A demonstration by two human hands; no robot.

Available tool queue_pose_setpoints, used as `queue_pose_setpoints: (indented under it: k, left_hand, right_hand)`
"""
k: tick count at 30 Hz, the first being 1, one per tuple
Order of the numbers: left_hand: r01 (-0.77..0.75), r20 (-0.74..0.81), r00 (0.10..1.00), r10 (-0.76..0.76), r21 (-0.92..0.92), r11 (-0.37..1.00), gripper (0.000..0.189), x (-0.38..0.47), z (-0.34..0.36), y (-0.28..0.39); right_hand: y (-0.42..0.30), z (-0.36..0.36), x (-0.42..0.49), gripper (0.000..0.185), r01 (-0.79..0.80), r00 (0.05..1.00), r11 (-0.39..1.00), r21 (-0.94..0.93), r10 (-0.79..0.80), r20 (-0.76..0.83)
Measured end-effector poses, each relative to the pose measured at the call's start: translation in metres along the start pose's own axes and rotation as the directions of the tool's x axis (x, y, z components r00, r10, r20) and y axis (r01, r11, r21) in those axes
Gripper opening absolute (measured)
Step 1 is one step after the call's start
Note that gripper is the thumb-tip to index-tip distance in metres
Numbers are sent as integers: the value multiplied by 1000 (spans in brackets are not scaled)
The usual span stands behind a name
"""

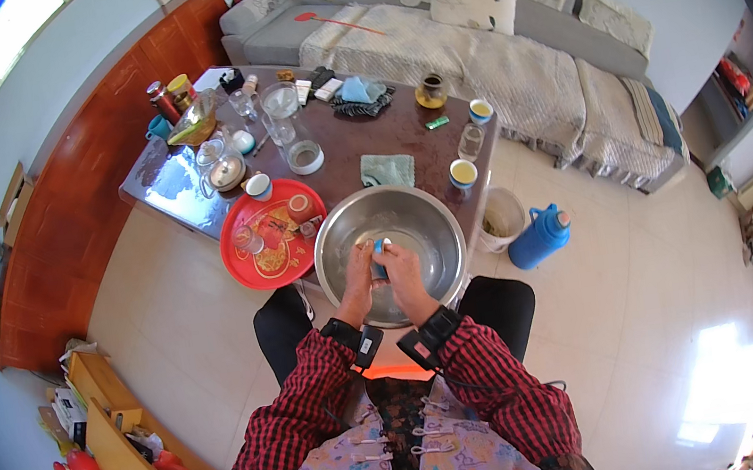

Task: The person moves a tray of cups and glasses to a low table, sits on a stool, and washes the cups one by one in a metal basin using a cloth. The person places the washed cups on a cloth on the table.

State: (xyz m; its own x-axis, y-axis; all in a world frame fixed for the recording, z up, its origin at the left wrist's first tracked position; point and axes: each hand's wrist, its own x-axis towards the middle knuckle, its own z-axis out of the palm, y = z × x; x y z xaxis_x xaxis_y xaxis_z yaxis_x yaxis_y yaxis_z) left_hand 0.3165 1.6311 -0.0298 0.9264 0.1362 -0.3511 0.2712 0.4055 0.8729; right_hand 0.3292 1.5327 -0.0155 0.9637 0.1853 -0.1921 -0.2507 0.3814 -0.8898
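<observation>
My left hand (356, 279) and my right hand (404, 271) meet over a wide stainless steel basin (440, 248). Between them they grip a small blue-and-white cup (380, 263), mostly covered by my fingers. The basin sits at the table's near edge, in front of my knees; some water seems to lie in it. Left of it is a round red tray (238, 264) with a printed pattern, holding a reddish-brown cup (300, 207), a small glass (248, 239) and a small dark-and-clear item. A blue-and-white cup (259, 186) stands by the tray's far rim.
On the dark table (341, 179) lie a folded green cloth (388, 170), a glass teapot (225, 171) and a glass pitcher (430, 92). Tea-filled cups (462, 173) line the right edge. A white bucket (500, 211) and blue thermos flask (539, 236) stand on the floor.
</observation>
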Motion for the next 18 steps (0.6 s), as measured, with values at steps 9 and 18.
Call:
queue_pose_setpoints:
  k: [9,18]
  left_hand:
    - [132,102,986,-134,24,991,40,7,-27,27]
    - [-57,22,998,58,-70,996,29,1,-6,17]
  right_hand:
    - [5,-13,-25,12,762,591,143,-631,-553,587]
    - [-4,11,-11,18,64,994,980,-189,-47,94]
